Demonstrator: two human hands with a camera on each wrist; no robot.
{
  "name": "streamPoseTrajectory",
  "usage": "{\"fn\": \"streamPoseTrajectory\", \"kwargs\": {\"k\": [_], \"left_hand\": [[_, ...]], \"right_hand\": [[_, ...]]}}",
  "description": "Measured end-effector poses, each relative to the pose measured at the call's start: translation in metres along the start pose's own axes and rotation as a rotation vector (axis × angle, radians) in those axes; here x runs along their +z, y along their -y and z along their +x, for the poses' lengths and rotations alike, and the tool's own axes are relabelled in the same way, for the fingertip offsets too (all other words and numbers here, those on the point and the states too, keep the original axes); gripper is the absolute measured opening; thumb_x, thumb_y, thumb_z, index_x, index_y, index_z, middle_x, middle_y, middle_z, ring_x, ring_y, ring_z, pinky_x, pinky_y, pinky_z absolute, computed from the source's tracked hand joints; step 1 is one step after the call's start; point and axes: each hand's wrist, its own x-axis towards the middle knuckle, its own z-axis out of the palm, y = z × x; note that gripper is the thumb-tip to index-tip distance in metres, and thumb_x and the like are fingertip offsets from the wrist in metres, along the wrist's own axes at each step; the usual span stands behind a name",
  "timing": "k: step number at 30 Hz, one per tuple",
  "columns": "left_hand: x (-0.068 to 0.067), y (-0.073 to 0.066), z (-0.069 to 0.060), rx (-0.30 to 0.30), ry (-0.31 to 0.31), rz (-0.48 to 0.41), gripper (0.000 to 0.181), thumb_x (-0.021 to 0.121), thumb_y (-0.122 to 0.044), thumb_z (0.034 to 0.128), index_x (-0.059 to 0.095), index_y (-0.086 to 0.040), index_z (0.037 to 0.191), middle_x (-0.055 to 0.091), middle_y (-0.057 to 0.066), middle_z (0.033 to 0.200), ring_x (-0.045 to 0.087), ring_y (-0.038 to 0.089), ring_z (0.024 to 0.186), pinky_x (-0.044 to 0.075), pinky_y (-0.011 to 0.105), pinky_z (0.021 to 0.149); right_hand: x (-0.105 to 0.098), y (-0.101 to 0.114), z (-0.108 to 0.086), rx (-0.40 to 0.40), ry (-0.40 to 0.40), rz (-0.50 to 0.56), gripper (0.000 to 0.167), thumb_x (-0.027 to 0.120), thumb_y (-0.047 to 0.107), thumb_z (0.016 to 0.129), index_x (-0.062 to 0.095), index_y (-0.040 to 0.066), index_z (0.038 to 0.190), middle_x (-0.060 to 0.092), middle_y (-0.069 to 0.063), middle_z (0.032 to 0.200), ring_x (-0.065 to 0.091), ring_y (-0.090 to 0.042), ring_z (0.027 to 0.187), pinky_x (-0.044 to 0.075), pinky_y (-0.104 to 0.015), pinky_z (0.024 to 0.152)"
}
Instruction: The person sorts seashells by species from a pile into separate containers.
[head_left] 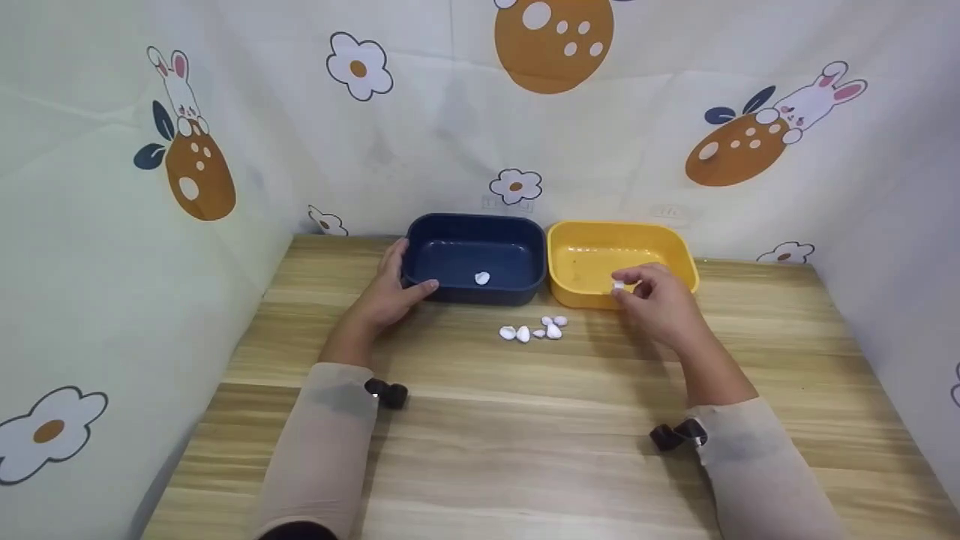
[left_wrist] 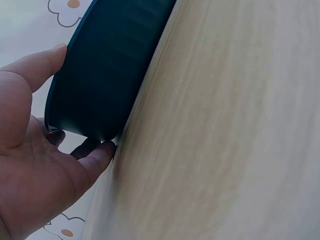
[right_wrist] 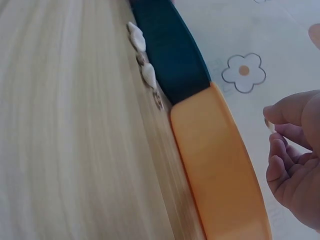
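Observation:
A navy blue plastic box [head_left: 474,295] stands at the back of the table, with one white shell [head_left: 482,278] lying inside. My left hand [head_left: 391,292] holds its left end, the thumb over the front rim and the fingers round the side; the left wrist view shows the hand [left_wrist: 45,145] at the box's corner. Over the front rim of a yellow box [head_left: 581,298], my right hand [head_left: 660,304] pinches a small white shell [head_left: 618,285] between thumb and fingertips. Most of that shell is hidden by the fingers. Several white shells [head_left: 523,334] lie on the table before the boxes.
Both boxes stand side by side, their ends touching. Behind them hangs a pale patterned cloth [head_left: 435,142], close to their backs. The wooden table [head_left: 525,450] stretches in front under both forearms. A small dark camera mount [head_left: 679,435] sits on each wrist.

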Motion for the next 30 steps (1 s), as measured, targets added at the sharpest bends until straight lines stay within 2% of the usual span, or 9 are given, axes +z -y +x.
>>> {"fn": "streamPoseTrajectory", "kwargs": {"k": [6, 18, 25, 30], "left_hand": [[0.000, 0.000, 0.000, 0.005, -0.006, 0.008, 0.106, 0.076, -0.046, 0.0977, 0.007, -0.018, 0.174, 0.001, 0.005, 0.182, 0.005, 0.032, 0.170, 0.009, 0.055, 0.138], [0.000, 0.000, 0.000, 0.005, -0.009, 0.012, 0.105, 0.076, -0.043, 0.0983, 0.008, -0.018, 0.174, 0.001, 0.006, 0.183, 0.004, 0.033, 0.170, 0.008, 0.056, 0.138], [0.000, 0.001, 0.001, 0.004, -0.012, 0.010, 0.105, 0.077, -0.044, 0.0977, 0.008, -0.018, 0.174, 0.002, 0.007, 0.183, 0.004, 0.033, 0.170, 0.008, 0.055, 0.138], [0.001, 0.001, 0.001, 0.002, -0.011, 0.006, 0.104, 0.076, -0.042, 0.0984, 0.008, -0.018, 0.174, 0.002, 0.005, 0.182, 0.005, 0.032, 0.170, 0.009, 0.055, 0.138]], "right_hand": [[-0.009, -0.008, 0.004, 0.064, -0.047, 0.054, 0.034, 0.073, 0.026, 0.102, 0.074, 0.010, 0.132, 0.063, -0.013, 0.123, 0.055, -0.021, 0.093, 0.049, -0.020, 0.068], [-0.014, -0.016, 0.006, 0.173, -0.090, 0.110, 0.039, 0.075, 0.034, 0.101, 0.072, 0.016, 0.136, 0.061, -0.010, 0.128, 0.054, -0.021, 0.096, 0.051, -0.018, 0.065], [-0.014, -0.017, 0.008, 0.166, -0.096, 0.120, 0.045, 0.076, 0.039, 0.100, 0.071, 0.016, 0.139, 0.061, -0.014, 0.137, 0.054, -0.021, 0.099, 0.050, -0.017, 0.065], [-0.011, -0.018, 0.008, 0.119, -0.115, 0.108, 0.042, 0.077, 0.038, 0.099, 0.073, 0.015, 0.135, 0.063, -0.014, 0.132, 0.055, -0.021, 0.096, 0.050, -0.015, 0.065]]}}
